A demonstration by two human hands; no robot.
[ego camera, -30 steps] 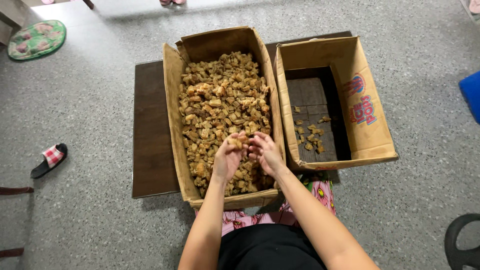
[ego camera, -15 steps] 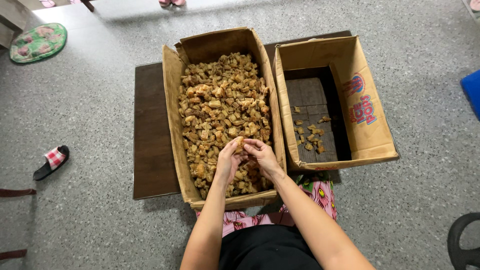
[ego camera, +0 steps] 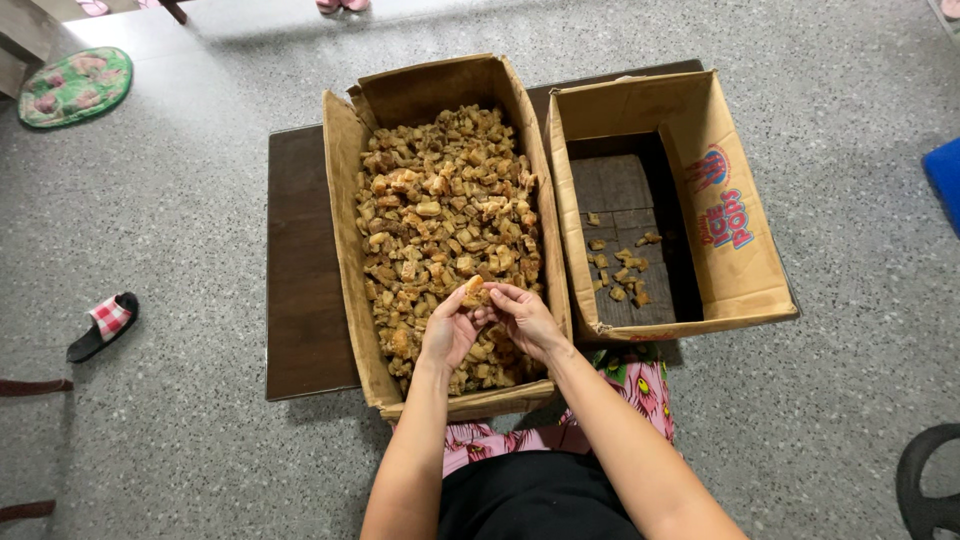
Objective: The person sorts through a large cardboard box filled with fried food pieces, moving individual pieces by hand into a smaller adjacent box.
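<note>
Both hands meet over the near end of a cardboard box [ego camera: 340, 220] filled with several small golden-brown chunks [ego camera: 440, 210]. My left hand [ego camera: 447, 330] pinches one light chunk [ego camera: 473, 289] between thumb and fingers. My right hand [ego camera: 523, 318] touches the same chunk from the right side with its fingertips. The hands are raised a little above the heap.
A second cardboard box [ego camera: 735, 250] stands to the right, with only several chunks [ego camera: 622, 268] on its bottom. Both boxes rest on a low dark wooden table [ego camera: 300, 270] on speckled grey floor. A sandal [ego camera: 102, 325] lies at left, a green round mat [ego camera: 73, 86] at far left.
The two hands have lifted slightly off the heap and drawn together, now holding one chunk up between them.
</note>
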